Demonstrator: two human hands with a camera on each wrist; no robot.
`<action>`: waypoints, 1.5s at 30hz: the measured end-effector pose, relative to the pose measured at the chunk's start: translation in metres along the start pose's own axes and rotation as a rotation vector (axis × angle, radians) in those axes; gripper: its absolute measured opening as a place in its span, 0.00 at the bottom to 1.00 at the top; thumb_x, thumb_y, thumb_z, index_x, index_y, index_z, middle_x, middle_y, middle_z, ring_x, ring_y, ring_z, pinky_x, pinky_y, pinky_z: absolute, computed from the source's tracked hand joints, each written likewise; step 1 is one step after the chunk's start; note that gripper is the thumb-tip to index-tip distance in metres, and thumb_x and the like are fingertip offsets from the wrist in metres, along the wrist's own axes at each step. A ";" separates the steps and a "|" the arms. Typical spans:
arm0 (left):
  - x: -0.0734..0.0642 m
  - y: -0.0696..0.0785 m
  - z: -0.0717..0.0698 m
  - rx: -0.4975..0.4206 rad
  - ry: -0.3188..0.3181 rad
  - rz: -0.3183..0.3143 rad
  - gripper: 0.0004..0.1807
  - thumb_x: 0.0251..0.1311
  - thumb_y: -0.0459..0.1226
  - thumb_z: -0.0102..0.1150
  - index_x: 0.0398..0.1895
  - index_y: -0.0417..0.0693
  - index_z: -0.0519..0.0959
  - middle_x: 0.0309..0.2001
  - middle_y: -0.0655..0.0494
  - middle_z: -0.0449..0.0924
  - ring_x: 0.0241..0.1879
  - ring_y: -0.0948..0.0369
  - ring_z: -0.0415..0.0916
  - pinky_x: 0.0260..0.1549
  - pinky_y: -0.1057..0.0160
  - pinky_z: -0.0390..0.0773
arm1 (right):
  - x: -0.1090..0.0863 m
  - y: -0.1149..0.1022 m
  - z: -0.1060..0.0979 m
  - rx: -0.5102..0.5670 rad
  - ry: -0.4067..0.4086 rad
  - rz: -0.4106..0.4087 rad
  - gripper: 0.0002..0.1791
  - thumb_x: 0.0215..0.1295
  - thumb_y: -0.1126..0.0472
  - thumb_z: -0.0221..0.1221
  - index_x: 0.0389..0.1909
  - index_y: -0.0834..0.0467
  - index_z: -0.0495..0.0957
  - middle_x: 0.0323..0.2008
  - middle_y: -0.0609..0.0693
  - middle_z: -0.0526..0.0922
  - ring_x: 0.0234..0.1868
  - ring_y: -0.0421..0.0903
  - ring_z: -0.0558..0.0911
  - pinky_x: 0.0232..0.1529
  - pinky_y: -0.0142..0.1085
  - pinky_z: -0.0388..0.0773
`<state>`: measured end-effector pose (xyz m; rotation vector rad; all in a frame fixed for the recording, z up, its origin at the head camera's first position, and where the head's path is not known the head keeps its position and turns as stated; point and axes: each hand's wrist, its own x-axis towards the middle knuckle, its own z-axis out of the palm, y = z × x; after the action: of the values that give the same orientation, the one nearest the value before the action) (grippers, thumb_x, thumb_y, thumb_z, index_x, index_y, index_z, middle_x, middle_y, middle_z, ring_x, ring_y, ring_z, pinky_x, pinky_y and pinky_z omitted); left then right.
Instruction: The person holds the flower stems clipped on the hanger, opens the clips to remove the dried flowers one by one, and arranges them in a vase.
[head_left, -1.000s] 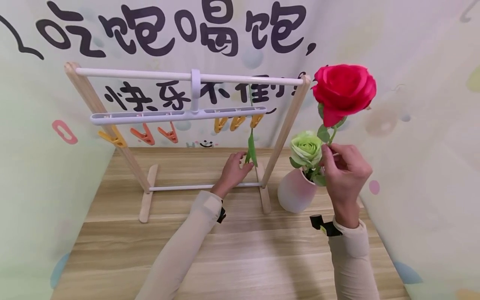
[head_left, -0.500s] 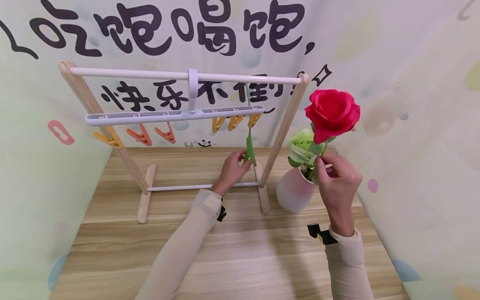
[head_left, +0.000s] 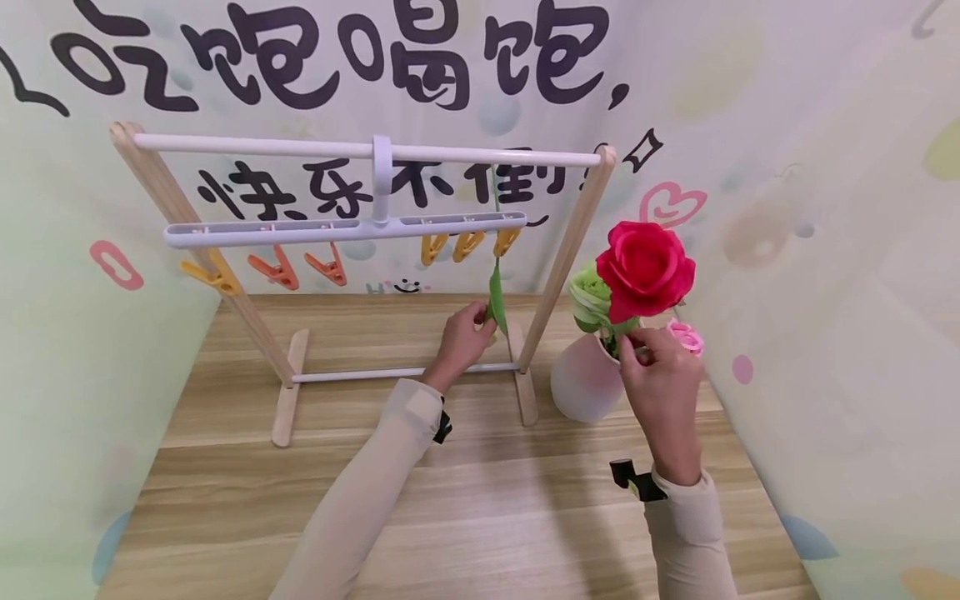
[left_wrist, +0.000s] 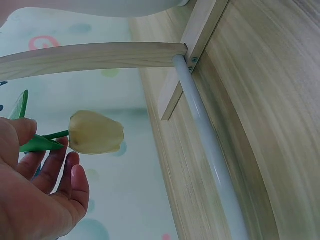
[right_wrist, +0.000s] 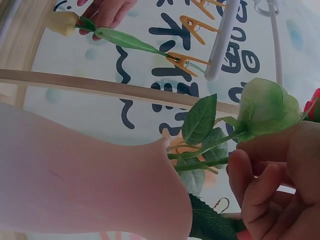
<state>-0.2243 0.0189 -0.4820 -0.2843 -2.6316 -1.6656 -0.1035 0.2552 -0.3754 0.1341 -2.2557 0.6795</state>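
Observation:
With my right hand [head_left: 663,383] I pinch the stem of a red rose [head_left: 647,271], its bloom above my fingers. The stem reaches into the mouth of a pink and white vase [head_left: 585,385]. In the right wrist view a pale green rose [right_wrist: 267,107] stands in that vase beside my fingers. My left hand [head_left: 459,346] holds a tulip by its stem and leaf near the bloom. This pale yellow tulip [left_wrist: 96,132] hangs head down, its stem caught in a yellow clothespin [head_left: 506,242] at the right end of a hanger.
The lilac hanger [head_left: 300,231] with several orange and yellow clips hangs from a wooden rack [head_left: 566,258]. A pink flower [head_left: 686,336] shows behind my right hand. The rack's lower bar [left_wrist: 205,132] crosses near my left wrist. Printed wall sheets enclose the wooden table [head_left: 450,517].
My right hand has lowered the red rose down and left toward the vase, and a pink flower has come into sight behind it. My left hand stays at the tulip.

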 end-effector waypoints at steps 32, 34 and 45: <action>-0.006 -0.003 -0.005 0.051 0.012 -0.002 0.05 0.65 0.32 0.58 0.39 0.42 0.82 0.35 0.48 0.84 0.35 0.55 0.78 0.38 0.59 0.75 | -0.007 0.012 0.004 0.037 -0.131 0.179 0.10 0.54 0.71 0.67 0.33 0.69 0.76 0.27 0.61 0.78 0.31 0.56 0.77 0.34 0.47 0.75; -0.006 -0.003 -0.005 0.055 0.015 0.001 0.05 0.65 0.33 0.58 0.39 0.42 0.82 0.35 0.49 0.84 0.34 0.55 0.78 0.38 0.59 0.75 | -0.008 0.012 0.004 0.081 -0.121 0.202 0.20 0.52 0.72 0.68 0.46 0.70 0.75 0.40 0.65 0.81 0.43 0.60 0.80 0.45 0.54 0.77; -0.006 -0.003 -0.007 0.062 0.007 -0.009 0.06 0.66 0.34 0.58 0.40 0.43 0.82 0.35 0.50 0.84 0.33 0.57 0.78 0.37 0.60 0.75 | -0.016 0.009 -0.001 0.011 -0.120 0.229 0.17 0.55 0.69 0.68 0.44 0.69 0.76 0.34 0.64 0.82 0.33 0.59 0.81 0.34 0.51 0.79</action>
<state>-0.2189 0.0109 -0.4824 -0.2645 -2.6775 -1.5813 -0.0947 0.2616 -0.3903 -0.0823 -2.4055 0.8228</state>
